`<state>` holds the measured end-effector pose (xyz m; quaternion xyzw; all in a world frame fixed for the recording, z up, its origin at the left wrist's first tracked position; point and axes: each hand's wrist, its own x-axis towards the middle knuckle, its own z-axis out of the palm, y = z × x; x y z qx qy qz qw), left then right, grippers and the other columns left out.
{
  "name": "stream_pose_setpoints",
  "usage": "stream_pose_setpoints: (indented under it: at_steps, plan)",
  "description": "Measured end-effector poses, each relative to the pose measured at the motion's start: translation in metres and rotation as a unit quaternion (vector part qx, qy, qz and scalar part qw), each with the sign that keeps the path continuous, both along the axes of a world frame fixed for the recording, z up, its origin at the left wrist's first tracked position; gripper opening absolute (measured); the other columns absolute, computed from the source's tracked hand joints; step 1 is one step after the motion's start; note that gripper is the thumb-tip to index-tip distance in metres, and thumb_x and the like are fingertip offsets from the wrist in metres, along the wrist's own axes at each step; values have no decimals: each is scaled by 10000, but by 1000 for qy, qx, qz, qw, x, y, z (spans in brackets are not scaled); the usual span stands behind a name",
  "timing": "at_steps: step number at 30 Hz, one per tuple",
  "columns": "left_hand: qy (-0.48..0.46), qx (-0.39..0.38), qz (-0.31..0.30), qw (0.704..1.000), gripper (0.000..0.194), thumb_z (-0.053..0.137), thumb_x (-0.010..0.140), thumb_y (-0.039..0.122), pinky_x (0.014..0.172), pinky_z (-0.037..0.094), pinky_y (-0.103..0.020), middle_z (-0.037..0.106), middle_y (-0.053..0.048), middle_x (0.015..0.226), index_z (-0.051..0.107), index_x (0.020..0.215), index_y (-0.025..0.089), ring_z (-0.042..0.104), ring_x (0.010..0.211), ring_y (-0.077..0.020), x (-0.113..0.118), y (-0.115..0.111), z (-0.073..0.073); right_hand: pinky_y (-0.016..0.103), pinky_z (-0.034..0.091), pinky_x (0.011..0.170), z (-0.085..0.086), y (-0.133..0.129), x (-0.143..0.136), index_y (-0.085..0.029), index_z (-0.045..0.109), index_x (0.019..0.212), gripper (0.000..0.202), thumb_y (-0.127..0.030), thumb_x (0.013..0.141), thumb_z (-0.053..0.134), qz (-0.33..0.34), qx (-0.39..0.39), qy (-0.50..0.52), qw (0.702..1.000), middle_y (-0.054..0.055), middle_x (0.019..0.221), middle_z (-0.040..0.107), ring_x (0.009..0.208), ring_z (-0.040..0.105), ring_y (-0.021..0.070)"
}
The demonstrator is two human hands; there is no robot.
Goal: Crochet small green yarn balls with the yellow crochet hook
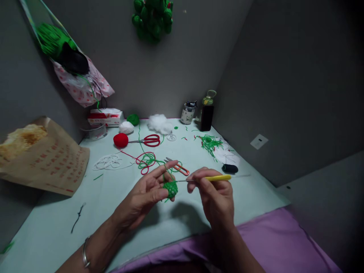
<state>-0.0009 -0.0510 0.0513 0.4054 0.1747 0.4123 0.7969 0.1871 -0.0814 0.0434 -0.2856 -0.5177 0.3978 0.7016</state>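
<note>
Near the middle of the view, my left hand (pixel 150 189) pinches a small green crocheted piece (pixel 171 189) between thumb and fingers, with green yarn running over the raised index finger. My right hand (pixel 213 193) grips a crochet hook (pixel 218 178) by its yellow handle. The hook's metal shaft points left, and its tip meets the upper right edge of the green piece. Both hands are raised over the pale table (pixel 127 235). Loops of green yarn (pixel 146 160) lie just beyond my left hand.
Red scissors (pixel 152 140), orange-handled snips (pixel 182 169), a red yarn ball (pixel 121 140) and white stuffing (pixel 159 123) lie beyond the hands. At left stands a paper bag (pixel 57 163) with bread. A phone (pixel 207 118) leans at the back right, near green yarn scraps (pixel 209 144).
</note>
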Motion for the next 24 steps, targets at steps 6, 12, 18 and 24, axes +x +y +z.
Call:
stream_pose_setpoints:
  at_steps: [6, 12, 18, 24]
  plan:
    - [45, 45, -17, 998, 687, 866, 753, 236, 776, 470, -212, 575, -5, 973, 645, 1399, 313, 576, 841, -116, 1, 1, -8, 260, 547, 560, 2, -1, -1, -234, 780, 925, 100, -292, 934, 698, 64, -37, 28, 997, 37, 813, 740, 624, 646, 135]
    - [179, 103, 49, 977, 891, 905, 710, 224, 1149, 338, -376, 584, -5, 1065, 516, 1501, 351, 562, 1122, -200, 6, -4, -9, 373, 566, 874, -8, 0, -11, -275, 791, 1034, 187, -160, 952, 668, -22, 57, -151, 987, 42, 963, 784, 967, 707, 200]
    - [199, 118, 51, 971, 924, 900, 709, 258, 1155, 349, -446, 565, -7, 1092, 471, 1523, 343, 599, 1084, -220, 8, -5, -9, 258, 553, 739, -17, 3, -10, -260, 766, 986, 115, -298, 979, 658, 82, -83, 13, 993, 15, 936, 763, 782, 669, 128]
    - [208, 126, 36, 969, 899, 878, 723, 241, 1124, 381, -469, 488, 24, 964, 473, 1517, 357, 579, 1050, -213, 8, -5, -10, 253, 557, 754, -16, 7, -2, -230, 734, 974, 129, -325, 987, 648, 134, -102, 26, 985, 25, 892, 760, 812, 695, 135]
